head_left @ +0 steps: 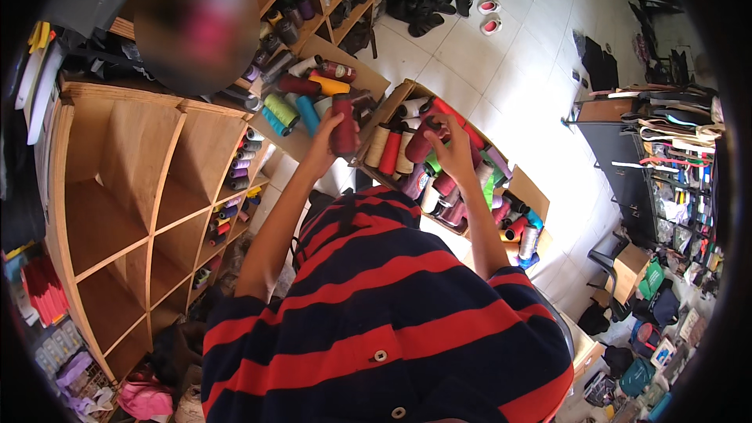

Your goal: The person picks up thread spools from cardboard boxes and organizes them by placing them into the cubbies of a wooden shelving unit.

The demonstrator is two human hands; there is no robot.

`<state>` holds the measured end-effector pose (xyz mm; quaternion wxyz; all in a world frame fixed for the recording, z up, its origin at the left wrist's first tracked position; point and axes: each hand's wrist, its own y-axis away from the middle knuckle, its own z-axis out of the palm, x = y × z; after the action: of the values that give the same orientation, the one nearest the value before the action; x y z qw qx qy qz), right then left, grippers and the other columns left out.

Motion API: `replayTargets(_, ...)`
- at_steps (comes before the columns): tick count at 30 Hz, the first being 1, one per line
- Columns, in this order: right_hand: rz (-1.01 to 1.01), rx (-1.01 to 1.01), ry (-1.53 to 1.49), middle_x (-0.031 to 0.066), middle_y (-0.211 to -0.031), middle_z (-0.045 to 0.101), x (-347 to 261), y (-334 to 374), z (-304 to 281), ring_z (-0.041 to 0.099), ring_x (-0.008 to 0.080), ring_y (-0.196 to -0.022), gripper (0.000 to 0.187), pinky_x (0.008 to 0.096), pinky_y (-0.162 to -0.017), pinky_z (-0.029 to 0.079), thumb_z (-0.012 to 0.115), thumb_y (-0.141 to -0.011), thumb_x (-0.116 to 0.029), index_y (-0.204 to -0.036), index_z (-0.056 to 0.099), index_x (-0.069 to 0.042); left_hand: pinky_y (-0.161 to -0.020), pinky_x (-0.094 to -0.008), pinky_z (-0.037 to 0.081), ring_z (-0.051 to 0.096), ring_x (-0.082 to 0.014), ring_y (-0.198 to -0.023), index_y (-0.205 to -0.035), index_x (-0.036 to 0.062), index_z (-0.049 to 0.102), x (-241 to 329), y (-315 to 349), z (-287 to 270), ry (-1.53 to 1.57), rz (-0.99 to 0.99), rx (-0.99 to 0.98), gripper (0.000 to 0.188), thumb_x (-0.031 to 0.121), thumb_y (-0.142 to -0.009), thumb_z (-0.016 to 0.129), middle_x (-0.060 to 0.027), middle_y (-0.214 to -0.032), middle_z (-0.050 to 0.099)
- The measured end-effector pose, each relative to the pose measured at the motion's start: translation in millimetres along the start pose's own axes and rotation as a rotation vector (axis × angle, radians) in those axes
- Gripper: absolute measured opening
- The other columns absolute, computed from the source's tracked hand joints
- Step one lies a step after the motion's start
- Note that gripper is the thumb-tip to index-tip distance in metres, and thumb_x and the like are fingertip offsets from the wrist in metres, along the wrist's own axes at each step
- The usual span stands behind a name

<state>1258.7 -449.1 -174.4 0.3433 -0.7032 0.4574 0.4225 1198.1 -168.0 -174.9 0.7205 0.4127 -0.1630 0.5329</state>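
Wrapped round a dark red thread spool point(342, 127), my left hand point(325, 141) holds it upright near the left end of an open cardboard box. My right hand point(452, 145) grips a second dark red thread spool point(421, 139) over the other box point(400, 95), fingers curled at its end. Inside that box lie a red spool point(390, 152), a cream spool point(377, 146) and several others in white, green and purple. Beyond my left hand, the first box holds a yellow-green spool point(281, 110), a blue spool point(306, 115) and an orange spool point(329, 85).
To the left stands a wooden cubby shelf point(117, 102), with small spools in its right-hand compartments. Another shelf with spools point(301, 8) is at the far side. White sandals point(490, 26) lie on the tiled floor. A crowded rack point(666, 157) and a chair point(615, 274) stand at the right.
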Motion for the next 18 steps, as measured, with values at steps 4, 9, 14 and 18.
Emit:
replayTargets(4,0.211,0.145,-0.756,0.0148,-0.105,0.062,-23.0,-18.5,26.5,0.060,0.0195,-0.081,0.033,0.0287,-0.073,0.050,0.056,-0.096,-0.020,-0.123,0.042,-0.006,-0.056,-0.0322,0.051,0.061,-0.0182,-0.062,-0.114,0.0076,0.049,-0.1,7.0,-21.6,0.015,-0.013,-0.055,0.035,0.037,-0.095,0.053,-0.0076,-0.081,0.057)
replayTargets(9,0.371,-0.200,-1.418,0.0206,-0.110,0.059,-37.6,-40.1,62.0,0.056,0.0210,-0.068,0.050,0.0293,-0.054,0.049,0.036,-0.101,-0.042,-0.134,0.042,-0.005,-0.060,-0.0331,0.053,0.062,-0.0201,-0.066,-0.104,0.0052,0.054,-3.7,17.9,-16.6,0.105,-0.006,0.038,0.037,0.041,-0.095,0.052,-0.0067,-0.082,0.058)
replayTargets(14,0.393,-0.439,-1.481,0.0191,-0.097,0.058,-57.1,-42.5,91.7,0.050,0.0178,-0.050,0.052,0.0270,-0.040,0.044,0.035,-0.102,-0.043,-0.136,0.040,-0.005,-0.069,-0.0334,0.052,0.064,-0.0208,-0.075,-0.105,0.0059,0.054,5.9,29.8,-13.5,0.083,0.038,0.066,0.041,0.045,-0.095,0.050,-0.0058,-0.083,0.059)
replayTargets(18,0.531,-0.408,-1.286,0.0127,-0.088,0.059,-61.8,-38.6,103.2,0.055,0.0177,-0.052,0.049,0.0273,-0.042,0.047,0.041,-0.100,-0.044,-0.132,0.042,-0.006,-0.068,-0.0330,0.051,0.063,-0.0214,-0.074,-0.106,0.0056,0.053,2.2,33.0,-27.0,0.075,0.011,0.013,0.040,0.044,-0.096,0.050,-0.0069,-0.083,0.059)
